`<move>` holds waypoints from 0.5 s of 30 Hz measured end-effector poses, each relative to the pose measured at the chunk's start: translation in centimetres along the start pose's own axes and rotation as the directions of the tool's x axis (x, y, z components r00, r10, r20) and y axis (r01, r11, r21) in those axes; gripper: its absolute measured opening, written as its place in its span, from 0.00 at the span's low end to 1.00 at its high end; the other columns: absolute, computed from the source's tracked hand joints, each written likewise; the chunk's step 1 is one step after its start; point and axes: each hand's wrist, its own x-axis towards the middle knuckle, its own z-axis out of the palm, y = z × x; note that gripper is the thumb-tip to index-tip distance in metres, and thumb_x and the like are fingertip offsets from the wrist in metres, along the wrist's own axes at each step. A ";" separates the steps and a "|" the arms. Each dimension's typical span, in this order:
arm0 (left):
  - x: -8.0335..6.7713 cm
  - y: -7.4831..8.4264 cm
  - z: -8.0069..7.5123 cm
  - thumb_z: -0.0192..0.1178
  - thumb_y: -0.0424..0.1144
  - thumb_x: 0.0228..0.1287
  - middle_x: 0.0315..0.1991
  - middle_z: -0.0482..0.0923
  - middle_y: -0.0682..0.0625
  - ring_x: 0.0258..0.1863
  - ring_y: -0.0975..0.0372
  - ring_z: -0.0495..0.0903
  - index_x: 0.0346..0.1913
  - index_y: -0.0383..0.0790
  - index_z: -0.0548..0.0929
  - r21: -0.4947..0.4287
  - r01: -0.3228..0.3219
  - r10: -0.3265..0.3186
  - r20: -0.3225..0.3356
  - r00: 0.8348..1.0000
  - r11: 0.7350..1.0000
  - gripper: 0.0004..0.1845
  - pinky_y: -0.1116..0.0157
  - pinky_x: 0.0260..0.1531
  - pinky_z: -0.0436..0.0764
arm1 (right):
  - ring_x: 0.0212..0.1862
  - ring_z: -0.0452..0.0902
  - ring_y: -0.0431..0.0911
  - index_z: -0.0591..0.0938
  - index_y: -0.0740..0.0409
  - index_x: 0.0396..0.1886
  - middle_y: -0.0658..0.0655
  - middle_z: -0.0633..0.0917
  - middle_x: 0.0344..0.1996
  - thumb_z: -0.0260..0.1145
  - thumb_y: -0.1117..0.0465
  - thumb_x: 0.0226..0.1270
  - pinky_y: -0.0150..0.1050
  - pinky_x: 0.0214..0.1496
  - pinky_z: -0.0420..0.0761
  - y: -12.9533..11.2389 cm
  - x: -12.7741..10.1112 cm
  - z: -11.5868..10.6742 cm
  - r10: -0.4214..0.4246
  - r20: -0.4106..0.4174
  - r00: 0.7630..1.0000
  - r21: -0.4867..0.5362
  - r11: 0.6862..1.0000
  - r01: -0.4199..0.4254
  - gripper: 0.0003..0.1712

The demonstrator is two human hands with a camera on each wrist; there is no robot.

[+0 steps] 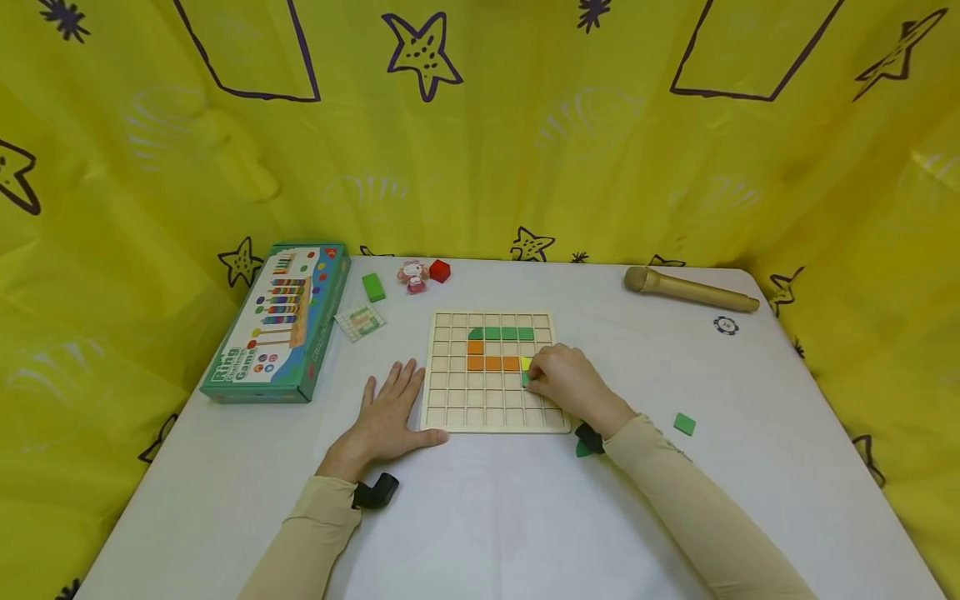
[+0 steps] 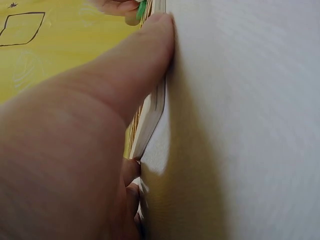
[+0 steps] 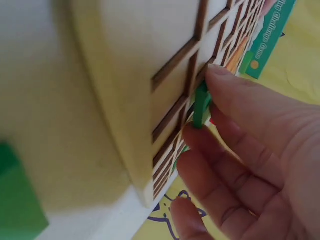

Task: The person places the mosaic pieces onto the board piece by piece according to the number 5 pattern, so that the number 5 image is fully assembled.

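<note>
A wooden grid board [image 1: 457, 408] lies on the white table. My right hand [image 1: 573, 382] is over its right side, pinching a small green tile [image 3: 201, 106] between thumb and fingertips, the tile tilted at a grid cell. Just above that cell sits a yellow tile [image 1: 526, 363], partly covered by the fingers. Orange tiles [image 1: 492, 363] run left from it and turn up toward a row of green tiles [image 1: 508, 333] whose left end is rounded. My left hand [image 1: 385, 421] lies spread on the table, its thumb against the board's front left corner.
At the left stands a ring game box [image 1: 277, 325]. A pattern card [image 1: 361, 321], a green block [image 1: 373, 287], a small figurine [image 1: 412, 277] and a red block [image 1: 439, 271] sit behind. Rightward are a wooden microphone [image 1: 690, 290], a round chip [image 1: 726, 326] and a loose green tile [image 1: 684, 423].
</note>
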 end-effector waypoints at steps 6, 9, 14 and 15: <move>0.0 -0.1 -0.1 0.61 0.71 0.53 0.78 0.40 0.42 0.75 0.48 0.34 0.77 0.34 0.50 -0.003 -0.002 0.002 -0.002 1.000 1.000 0.60 0.41 0.67 0.31 | 0.40 0.77 0.48 0.87 0.58 0.34 0.50 0.83 0.33 0.74 0.61 0.60 0.45 0.45 0.77 0.3 -0.2 0.3 -0.034 0.025 0.999 0.024 0.999 0.033 0.06; 0.0 -0.1 -0.1 0.61 0.71 0.53 0.78 0.39 0.42 0.75 0.49 0.34 0.77 0.35 0.50 0.000 -0.003 0.003 -0.001 1.000 1.000 0.61 0.41 0.67 0.31 | 0.43 0.77 0.50 0.87 0.59 0.37 0.52 0.83 0.36 0.73 0.62 0.60 0.47 0.47 0.77 0.6 -0.4 0.3 -0.070 0.018 0.997 0.028 0.997 0.069 0.07; 0.1 -0.1 0.1 0.61 0.72 0.52 0.78 0.39 0.42 0.76 0.49 0.34 0.77 0.35 0.50 0.000 0.003 -0.003 0.001 1.000 1.000 0.61 0.41 0.67 0.31 | 0.48 0.77 0.53 0.87 0.62 0.43 0.55 0.83 0.43 0.70 0.64 0.64 0.49 0.52 0.76 1.3 -1.7 -0.4 -0.086 0.014 0.996 0.101 0.991 0.084 0.09; 0.1 -0.1 0.2 0.61 0.72 0.52 0.78 0.40 0.42 0.76 0.49 0.34 0.77 0.35 0.50 0.000 0.004 -0.004 0.003 1.000 1.000 0.61 0.41 0.67 0.31 | 0.49 0.76 0.53 0.86 0.63 0.44 0.56 0.83 0.44 0.70 0.65 0.64 0.50 0.54 0.76 1.6 -2.2 -0.8 -0.073 0.014 0.997 0.119 0.990 0.071 0.10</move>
